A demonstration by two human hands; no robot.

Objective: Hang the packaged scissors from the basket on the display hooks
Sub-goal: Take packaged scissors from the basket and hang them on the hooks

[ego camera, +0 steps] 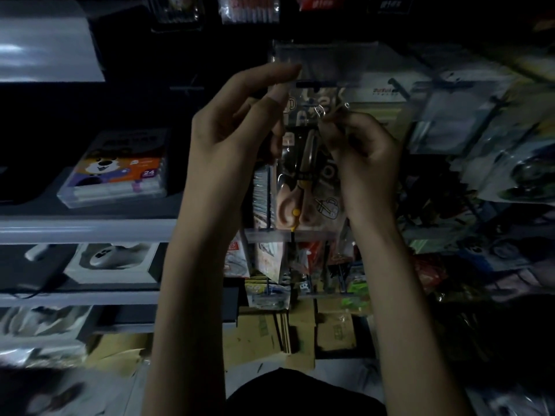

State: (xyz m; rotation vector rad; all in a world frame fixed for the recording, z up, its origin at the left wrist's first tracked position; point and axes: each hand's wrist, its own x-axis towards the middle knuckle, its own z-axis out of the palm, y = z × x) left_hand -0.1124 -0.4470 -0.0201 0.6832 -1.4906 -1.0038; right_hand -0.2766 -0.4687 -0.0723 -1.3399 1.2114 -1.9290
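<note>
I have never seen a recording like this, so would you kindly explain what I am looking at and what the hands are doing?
There is no machine here. A person wears a camera on the head, so this single picture looks forward and down at their own two bare arms. The place is a dim shop display. The left hand and the right hand both pinch the upper part of a clear pack of scissors, holding it up in front of the display hooks. On the shelf at the left lies a box marked 24 with a cartoon bear. Flattened cardboard lies lower down. The basket is not in view.
</note>
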